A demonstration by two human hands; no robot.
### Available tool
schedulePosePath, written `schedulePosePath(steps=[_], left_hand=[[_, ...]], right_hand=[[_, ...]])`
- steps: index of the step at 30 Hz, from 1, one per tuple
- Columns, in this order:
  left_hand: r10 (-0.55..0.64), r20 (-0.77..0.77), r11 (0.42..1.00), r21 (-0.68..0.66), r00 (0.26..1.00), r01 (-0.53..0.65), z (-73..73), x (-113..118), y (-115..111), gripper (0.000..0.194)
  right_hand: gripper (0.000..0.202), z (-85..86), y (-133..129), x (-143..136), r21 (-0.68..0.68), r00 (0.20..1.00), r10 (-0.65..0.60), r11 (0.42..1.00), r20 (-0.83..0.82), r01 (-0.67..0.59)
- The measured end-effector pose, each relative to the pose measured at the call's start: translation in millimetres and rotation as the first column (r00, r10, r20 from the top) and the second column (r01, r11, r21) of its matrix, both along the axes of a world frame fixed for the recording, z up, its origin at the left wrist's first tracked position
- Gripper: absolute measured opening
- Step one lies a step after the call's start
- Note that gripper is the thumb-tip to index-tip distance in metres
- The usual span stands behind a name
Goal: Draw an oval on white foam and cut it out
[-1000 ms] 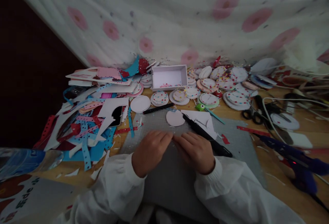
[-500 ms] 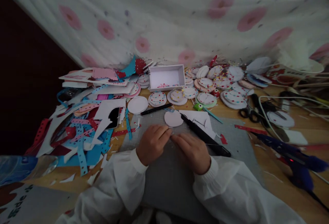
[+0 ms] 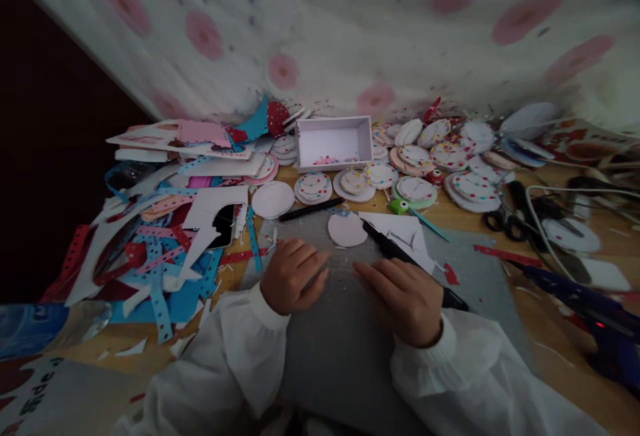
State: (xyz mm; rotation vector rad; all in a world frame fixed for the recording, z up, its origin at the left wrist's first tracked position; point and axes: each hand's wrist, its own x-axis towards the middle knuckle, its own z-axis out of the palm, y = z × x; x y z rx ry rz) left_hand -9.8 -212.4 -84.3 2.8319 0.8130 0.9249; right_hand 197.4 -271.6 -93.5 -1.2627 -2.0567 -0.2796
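Observation:
My left hand (image 3: 294,276) hovers over the grey mat (image 3: 333,356), fingers loosely bent and thumb apart, with nothing visible in it. Facing it, my right hand (image 3: 406,297) has its fingers stretched toward the left one and shows nothing held. Tiny pale crumbs (image 3: 342,279) lie on the mat between the fingertips. Just beyond them rests a plain white disc (image 3: 347,230). A thick black pen-like tool (image 3: 385,244) runs diagonally behind my right hand, partly hidden by it, across a white paper piece (image 3: 419,231).
A white box (image 3: 334,143) stands at the back, with dotted round paper pieces (image 3: 314,187) around it. Scraps of felt and paper (image 3: 160,243) crowd the left. On the right are scissors (image 3: 505,224), a blue glue gun (image 3: 590,309) and a white cable (image 3: 533,206).
My hands have moved apart from nearly touching, the right one going rightward. Small crumbs now show between them. The whole view has shifted slightly.

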Motion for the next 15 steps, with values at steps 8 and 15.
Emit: schedulePosePath(steps=[8, 15], left_hand=[[-0.026, -0.058, 0.999, 0.033, 0.998, 0.028, -2.2, -1.6, 1.8, 0.024], [-0.007, -0.129, 0.98, 0.194, 0.992, 0.032, -9.5, 6.3, -2.4, 0.018]], right_hand=[[0.018, 6.0, 0.8, 1.9, -0.109, 0.998, 0.064, 0.992, 0.012, -0.062], [0.028, 0.9, 3.9, -1.9, -0.163, 0.984, 0.179, 0.972, 0.027, -0.172]])
